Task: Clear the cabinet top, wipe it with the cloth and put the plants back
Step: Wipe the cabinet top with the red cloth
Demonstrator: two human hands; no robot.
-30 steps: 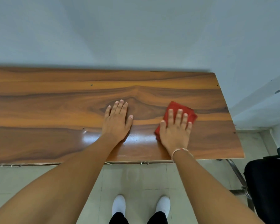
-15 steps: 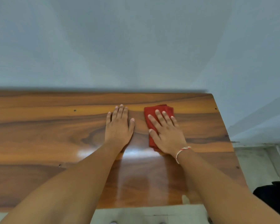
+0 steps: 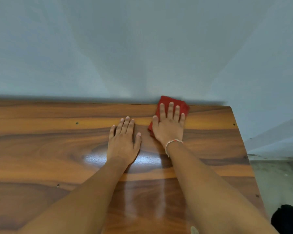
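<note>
The glossy wood-grain cabinet top (image 3: pixel 49 149) fills the lower half of the view. A folded red cloth (image 3: pixel 179 104) lies at its back edge, touching the wall. My right hand (image 3: pixel 169 125) presses flat on the cloth, fingers spread, a thread band on the wrist. My left hand (image 3: pixel 123 141) rests flat and bare on the wood just left of it. No plants are in view.
A pale grey wall (image 3: pixel 142 48) rises directly behind the cabinet. The cabinet's right edge (image 3: pixel 242 146) drops to a tiled floor (image 3: pixel 274 179). A black object (image 3: pixel 289 218) sits at the bottom right corner.
My right hand has pushed the red cloth away from me, from the middle of the top to its back edge by the wall. The left hand has stayed flat on the wood.
</note>
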